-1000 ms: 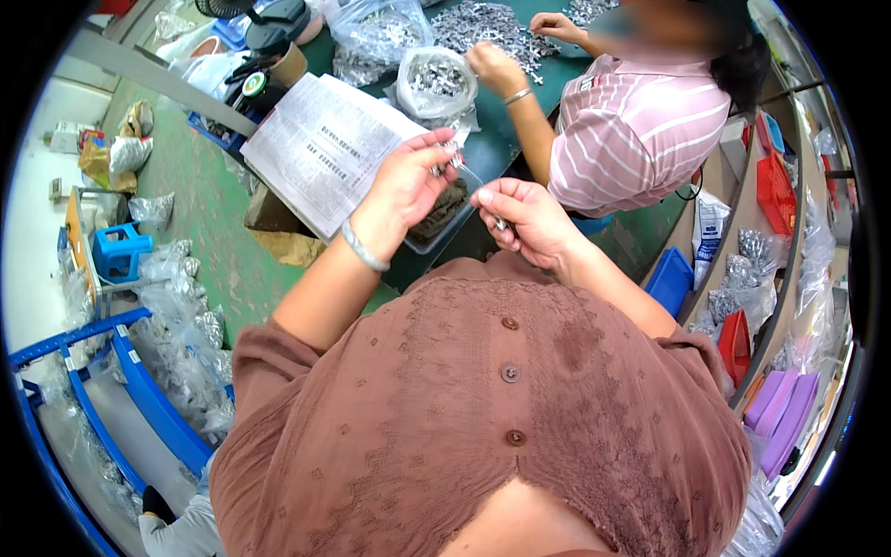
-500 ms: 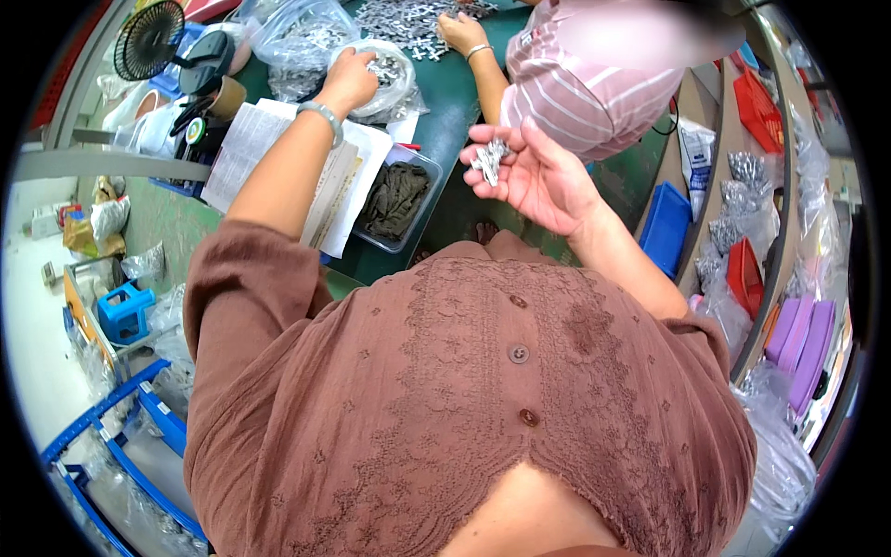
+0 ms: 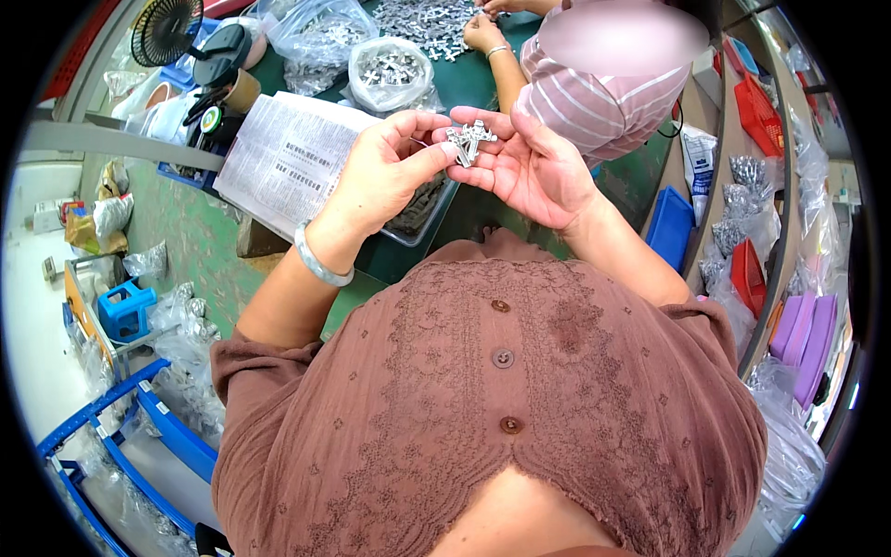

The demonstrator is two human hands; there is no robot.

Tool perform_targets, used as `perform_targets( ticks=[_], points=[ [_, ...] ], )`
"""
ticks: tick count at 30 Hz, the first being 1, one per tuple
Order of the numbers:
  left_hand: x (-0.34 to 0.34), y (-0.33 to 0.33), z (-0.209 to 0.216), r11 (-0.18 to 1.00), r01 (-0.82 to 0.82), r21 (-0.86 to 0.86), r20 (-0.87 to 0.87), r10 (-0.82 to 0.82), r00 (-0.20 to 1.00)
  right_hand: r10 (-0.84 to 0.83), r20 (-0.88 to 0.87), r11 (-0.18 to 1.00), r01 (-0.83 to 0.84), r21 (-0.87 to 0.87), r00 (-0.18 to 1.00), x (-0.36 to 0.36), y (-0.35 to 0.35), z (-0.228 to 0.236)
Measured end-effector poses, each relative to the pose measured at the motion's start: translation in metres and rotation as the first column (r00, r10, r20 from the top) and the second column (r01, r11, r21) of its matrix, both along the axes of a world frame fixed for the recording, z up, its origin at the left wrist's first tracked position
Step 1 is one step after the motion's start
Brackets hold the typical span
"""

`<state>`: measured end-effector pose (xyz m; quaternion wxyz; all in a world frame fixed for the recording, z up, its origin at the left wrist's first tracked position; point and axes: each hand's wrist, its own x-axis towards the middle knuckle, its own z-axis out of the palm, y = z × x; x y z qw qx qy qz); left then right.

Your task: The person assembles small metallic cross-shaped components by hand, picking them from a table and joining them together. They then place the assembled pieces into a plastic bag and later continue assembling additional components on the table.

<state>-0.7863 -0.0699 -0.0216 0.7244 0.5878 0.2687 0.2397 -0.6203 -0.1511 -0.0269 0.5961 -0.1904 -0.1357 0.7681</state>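
Silver cross pieces (image 3: 471, 141) lie in a small heap on the fingers of the right hand (image 3: 543, 178), above the space in front of the person's body. This hand is turned palm up, its grip spread, with the fingers pointing to the left and the thumb raised apart. The left hand (image 3: 394, 172) comes from the other side, back of the hand mostly up, wrist wearing a pale bangle (image 3: 325, 270). Its thumb reaches to the near-left edge of the heap and its fingers bend behind. Whether this grip is pinching one piece, I cannot tell, because the thumb covers the place. How many pieces lie there is also hard to count, since they overlap. The left hand and wrist hide part of a clear container (image 3: 406, 242). On the green surface (image 3: 464, 84), a pile of similar crosses (image 3: 422, 26) is cut off by the upper edge.
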Motion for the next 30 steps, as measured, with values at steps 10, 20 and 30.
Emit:
perform_targets(
  ticks=[10,20,30],
  points=[
    [-0.018,-0.013,0.011,0.994,-0.04,0.098,0.015,0.038,0.999,0.001,0.004,1.0,-0.001,0.014,1.0,-0.017,-0.004,0.013],
    [-0.022,-0.021,0.007,0.958,-0.108,0.265,0.043,0.1,0.994,0.022,-0.003,0.998,-0.022,0.051,1.0,-0.024,-0.004,0.008],
    [-0.013,-0.022,0.001,0.886,0.088,-0.454,0.212,0.012,0.977,-0.068,0.416,0.998,0.067,0.018,0.907,-0.023,-0.01,0.0]
  ],
)
